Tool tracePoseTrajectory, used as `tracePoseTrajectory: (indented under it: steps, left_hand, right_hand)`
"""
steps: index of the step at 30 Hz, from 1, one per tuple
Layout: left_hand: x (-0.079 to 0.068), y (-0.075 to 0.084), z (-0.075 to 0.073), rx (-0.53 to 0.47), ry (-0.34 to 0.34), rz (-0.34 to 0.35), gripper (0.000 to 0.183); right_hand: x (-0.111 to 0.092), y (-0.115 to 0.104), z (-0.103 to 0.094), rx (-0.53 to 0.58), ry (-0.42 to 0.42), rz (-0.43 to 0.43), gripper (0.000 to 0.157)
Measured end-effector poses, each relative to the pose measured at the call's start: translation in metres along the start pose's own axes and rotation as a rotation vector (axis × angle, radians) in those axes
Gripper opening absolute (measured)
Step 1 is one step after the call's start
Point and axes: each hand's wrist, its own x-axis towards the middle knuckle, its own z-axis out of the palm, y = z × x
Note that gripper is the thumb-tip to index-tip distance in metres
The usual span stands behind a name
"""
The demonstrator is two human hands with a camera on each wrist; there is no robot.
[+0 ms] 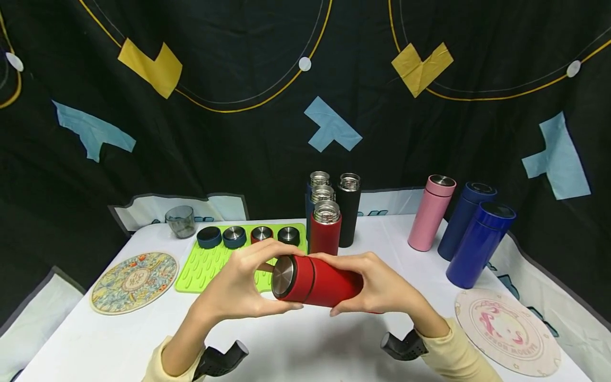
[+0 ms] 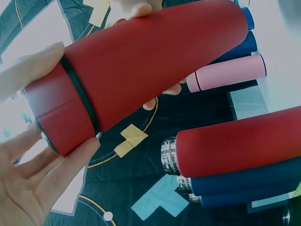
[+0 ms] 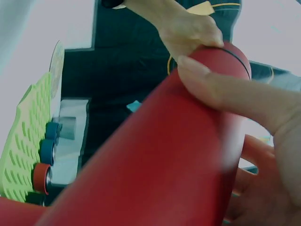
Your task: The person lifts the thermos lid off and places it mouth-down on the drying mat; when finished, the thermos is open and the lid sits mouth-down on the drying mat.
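Observation:
A red thermos flask (image 1: 334, 284) is held on its side above the table, its steel-topped lid (image 1: 285, 276) facing left. My left hand (image 1: 234, 284) grips the lid end, thumb on one side and fingers on the other. My right hand (image 1: 382, 286) holds the body near the base. A dark ring (image 2: 80, 94) shows between lid and body in the left wrist view. Behind the hands, an upright red flask (image 1: 325, 233) without a lid shows its steel neck, with a black flask (image 1: 349, 212) and two blue ones, also lidless, close around it.
A green mat (image 1: 191, 276) bears several round lids in a row. Left of it are a grey glass (image 1: 181, 222) and a patterned round mat (image 1: 135, 283). Lidded pink (image 1: 429, 217) and blue (image 1: 479, 246) flasks stand at right, behind a pale round mat (image 1: 508, 331).

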Motion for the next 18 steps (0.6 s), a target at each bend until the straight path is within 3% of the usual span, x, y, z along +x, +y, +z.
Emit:
tracePoseTrajectory:
  steps: [5, 8, 10, 13, 18]
  left_hand:
    - [0.001, -0.004, 0.005, 0.078, 0.084, -0.178, 0.061]
    - [0.002, -0.005, 0.006, 0.099, 0.054, -0.285, 0.062]
    - [0.002, -0.005, 0.006, 0.097, 0.004, -0.312, 0.064]
    - [0.001, -0.007, 0.004, 0.083, -0.066, -0.256, 0.065]
    - [0.002, -0.010, 0.002, 0.021, -0.149, -0.066, 0.062]
  right_hand:
    - [0.001, -0.002, 0.005, -0.200, 0.110, -0.009, 0.087]
    - [0.002, -0.001, 0.007, -0.295, 0.139, -0.021, 0.088]
    - [0.001, 0.000, 0.007, -0.315, 0.133, -0.018, 0.088]
    - [0.001, 0.003, 0.005, -0.286, 0.088, 0.000, 0.085]
    - [-0.001, 0.009, -0.002, -0.139, -0.022, 0.050, 0.080]
